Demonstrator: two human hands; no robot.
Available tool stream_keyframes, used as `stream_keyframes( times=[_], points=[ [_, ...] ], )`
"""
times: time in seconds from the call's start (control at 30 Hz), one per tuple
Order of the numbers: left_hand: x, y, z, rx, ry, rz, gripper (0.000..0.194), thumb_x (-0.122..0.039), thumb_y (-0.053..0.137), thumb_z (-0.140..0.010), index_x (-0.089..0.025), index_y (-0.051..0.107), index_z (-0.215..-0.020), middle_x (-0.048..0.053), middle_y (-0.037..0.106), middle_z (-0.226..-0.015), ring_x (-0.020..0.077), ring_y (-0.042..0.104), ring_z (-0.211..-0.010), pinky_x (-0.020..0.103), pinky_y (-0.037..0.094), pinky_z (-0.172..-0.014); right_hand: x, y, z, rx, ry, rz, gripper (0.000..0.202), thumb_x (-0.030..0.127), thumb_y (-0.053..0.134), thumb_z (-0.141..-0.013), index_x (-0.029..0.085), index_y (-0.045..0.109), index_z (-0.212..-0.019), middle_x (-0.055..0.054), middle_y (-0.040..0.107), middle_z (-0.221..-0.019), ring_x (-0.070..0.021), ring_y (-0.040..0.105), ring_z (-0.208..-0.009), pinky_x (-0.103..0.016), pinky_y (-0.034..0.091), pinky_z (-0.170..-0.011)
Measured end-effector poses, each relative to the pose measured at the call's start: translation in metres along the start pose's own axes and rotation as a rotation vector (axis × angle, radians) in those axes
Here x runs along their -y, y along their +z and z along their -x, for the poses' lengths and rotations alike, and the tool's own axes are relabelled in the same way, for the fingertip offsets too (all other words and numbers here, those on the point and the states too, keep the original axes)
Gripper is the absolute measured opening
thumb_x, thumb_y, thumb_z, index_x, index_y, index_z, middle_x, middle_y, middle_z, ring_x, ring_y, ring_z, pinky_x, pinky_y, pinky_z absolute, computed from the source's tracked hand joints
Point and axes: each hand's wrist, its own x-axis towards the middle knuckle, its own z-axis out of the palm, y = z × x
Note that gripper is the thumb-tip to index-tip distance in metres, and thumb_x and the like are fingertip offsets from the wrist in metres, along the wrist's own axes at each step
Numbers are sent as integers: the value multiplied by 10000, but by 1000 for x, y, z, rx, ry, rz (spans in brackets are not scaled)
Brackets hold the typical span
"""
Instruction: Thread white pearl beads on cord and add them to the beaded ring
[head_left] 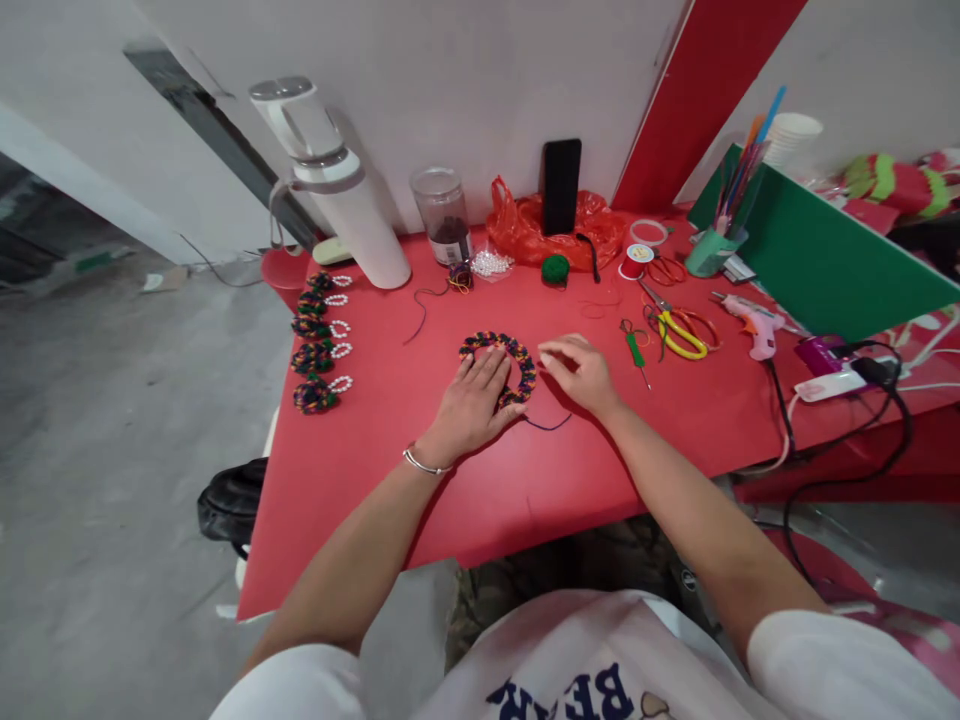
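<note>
A multicoloured crocheted strip [526,372], dark with orange and green flecks, lies curled in a near ring on the red table. My left hand [474,405] rests flat over its left side, fingers stretched and pressing down. Just right of the ring is my right hand [581,372], its fingers loosely bent and thumb apart from the index finger; nothing shows between them. A dark yarn tail [549,428] runs from the strip's lower end toward the right. Part of the ring is hidden beneath my left hand.
Crocheted pieces with bead loops [315,393] line the left edge. Behind stand a white flask [367,230], a clear jar [442,215] and a phone [561,185]. On the right lie a green-handled hook [635,350], yellow-handled pliers [682,335], a glue gun [757,325] and a power strip [829,384].
</note>
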Motion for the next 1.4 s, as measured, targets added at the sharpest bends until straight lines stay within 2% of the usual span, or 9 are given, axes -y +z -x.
stream_keyframes(
  times=[0.13,0.23,0.57,0.7,0.83,0.97,1.13,1.27,1.4],
  points=[
    [-14,4,5,31,15,-17,791,-663,415,-1006,-136,388,-1594,199,352,-1667,345,336,-1551,573,208,-1281,12,-6,21,197,-253,133,208,304,642,-958,245,796,-1083,-80,773,-1150,-249,637,-1117,-474,509,-1030],
    [-21,5,2,43,-17,-42,764,-644,401,-1018,-127,412,-1581,203,403,-1639,350,371,-1533,585,209,-1272,10,0,15,292,-263,248,217,283,647,-955,257,802,-1104,-74,746,-1269,-275,598,-1199,-508,490,-1034],
    [-67,2,0,-72,-129,22,666,-657,508,-969,-165,633,-1400,210,556,-1524,407,503,-1408,565,439,-1083,-8,2,4,210,-197,169,337,56,603,-816,239,823,-994,-79,768,-1187,-263,612,-1166,-487,520,-1038],
    [-44,-5,-10,-274,-174,172,342,-401,480,-1033,-241,774,-1103,108,717,-1302,305,614,-1242,505,452,-1069,-12,-2,2,152,-86,41,288,99,600,-856,252,809,-981,-67,776,-1161,-236,650,-1128,-482,516,-1041],
    [5,2,-37,-457,-380,203,265,-312,586,-944,-196,778,-1086,147,713,-1254,314,625,-1205,513,471,-1050,-17,2,-12,43,116,-42,266,203,587,-929,241,783,-1104,-75,783,-1114,-215,693,-1074,-441,530,-1012],
    [31,11,-64,-311,-363,244,212,-312,703,-844,-239,793,-1021,116,688,-1347,323,589,-1301,536,427,-1125,-20,11,-35,196,86,10,403,186,703,-847,239,735,-1245,-68,787,-1113,-216,686,-1082,-420,510,-1028],
    [33,9,-70,-204,-327,393,58,-284,745,-790,-250,766,-831,72,744,-1267,323,615,-1279,609,338,-1186,-24,16,-51,346,144,-174,485,269,731,-842,217,690,-1323,-28,773,-959,-164,697,-894,-337,550,-895],
    [28,7,-67,-180,-369,846,172,-358,712,-814,-199,735,-878,62,772,-909,213,717,-850,407,588,-866,-29,10,-54,395,239,-424,575,349,756,-830,207,642,-1375,-13,749,-918,-139,680,-798,-294,563,-795],
    [17,6,-69,-153,-482,1209,412,-452,795,-753,-185,711,-1054,37,746,-850,148,666,-614,293,577,-572,-31,5,-57,395,286,-561,614,358,780,-815,209,621,-1390,-16,748,-938,-133,677,-804,-281,566,-793]
  ],
)
